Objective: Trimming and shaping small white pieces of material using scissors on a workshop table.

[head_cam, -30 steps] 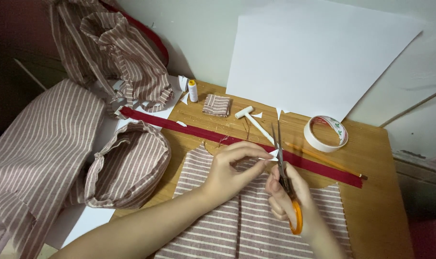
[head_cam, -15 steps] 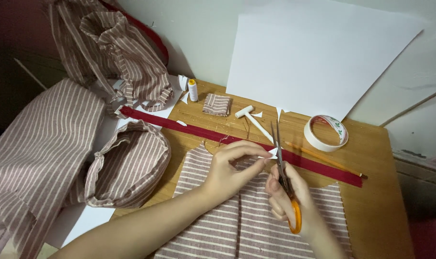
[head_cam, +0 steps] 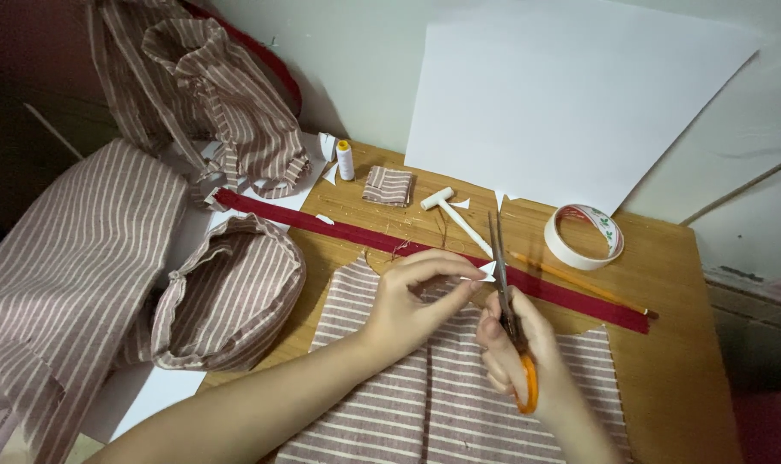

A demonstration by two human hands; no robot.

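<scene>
right hand (head_cam: 515,348) wrapped round orange-handled scissors (head_cam: 504,288), blades up, fingers mostly hidden behind handles. left hand (head_cam: 416,296) pinching a small white scrap (head_cam: 486,273) at the blades, over striped fabric (head_cam: 425,404) cut off at the bottom edge. beyond: red strip (head_cam: 364,234), tape roll (head_cam: 584,236) with red-and-green print too small to make out, white thread spool (head_cam: 345,161).

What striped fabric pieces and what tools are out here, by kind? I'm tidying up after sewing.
Striped fabric pieces: 5, counting the flat piece under the left hand
Scissors, in the right hand: 1
Tape roll: 1
Thread spool: 1
White mallet: 1
Red strip: 1
Total: 10
</scene>
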